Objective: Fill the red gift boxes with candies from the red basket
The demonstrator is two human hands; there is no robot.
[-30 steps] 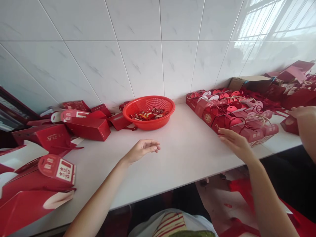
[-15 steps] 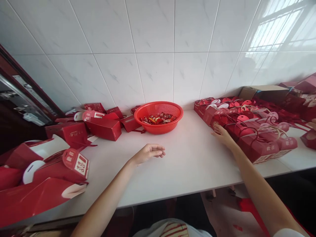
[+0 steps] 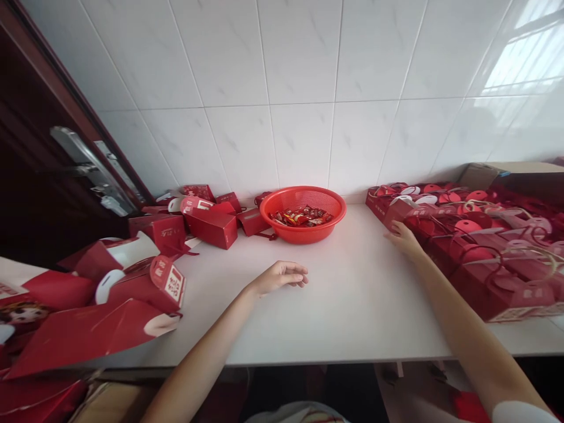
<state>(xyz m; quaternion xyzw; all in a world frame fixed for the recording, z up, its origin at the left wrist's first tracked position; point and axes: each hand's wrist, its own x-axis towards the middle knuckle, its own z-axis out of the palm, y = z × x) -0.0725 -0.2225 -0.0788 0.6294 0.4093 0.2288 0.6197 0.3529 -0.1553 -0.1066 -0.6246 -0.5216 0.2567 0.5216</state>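
My left hand (image 3: 282, 277) hovers over the white table, fingers loosely curved and apart, holding nothing. My right hand (image 3: 404, 242) reaches to the left end of the rows of red gift boxes, fingers stretched out against or just beside the small red box (image 3: 398, 211) there; whether they press on it is hard to tell. Behind my left hand, near the wall, a red plastic colander (image 3: 304, 235) holds small wrapped sweets (image 3: 304, 216). The packed gift boxes (image 3: 480, 288) on the right stand close together with cord handles on top.
On the left lie loose red boxes (image 3: 211, 226), some tipped over, and an unfolded red carton (image 3: 97, 332) near the front edge. A cardboard box (image 3: 520, 170) stands behind the rows on the right. The white tabletop (image 3: 308, 329) ends in front of my body.
My view has turned left, so the scene sits further right and more of the door shows. Both hands stay in about the same places over the table.
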